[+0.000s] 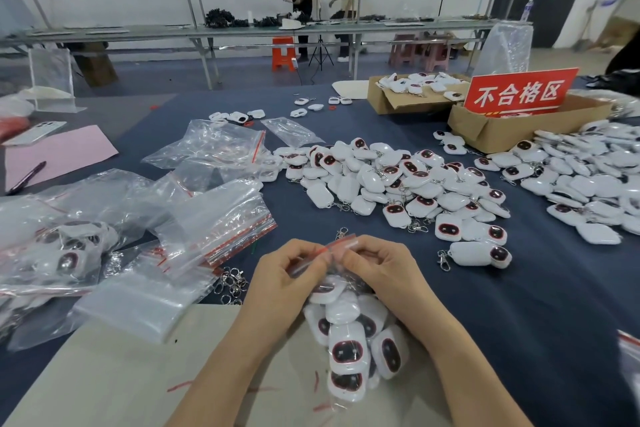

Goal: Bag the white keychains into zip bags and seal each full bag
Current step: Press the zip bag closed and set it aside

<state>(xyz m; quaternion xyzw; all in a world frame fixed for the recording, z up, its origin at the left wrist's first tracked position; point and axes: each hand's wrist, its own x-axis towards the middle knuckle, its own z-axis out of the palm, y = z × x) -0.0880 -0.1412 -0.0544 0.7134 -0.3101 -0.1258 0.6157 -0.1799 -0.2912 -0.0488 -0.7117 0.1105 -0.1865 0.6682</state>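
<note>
Keychains [349, 354] are filling the zip bag [341, 291]; we are pinching its red strip [341, 243], running left-right, between left hand [287, 274] and right hand [377, 267].

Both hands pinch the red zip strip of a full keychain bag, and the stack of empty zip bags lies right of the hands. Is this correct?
No. The head view shows the stack of empty zip bags left of the hands, not right. The left hand and right hand do pinch the red zip strip of the full bag.
</note>
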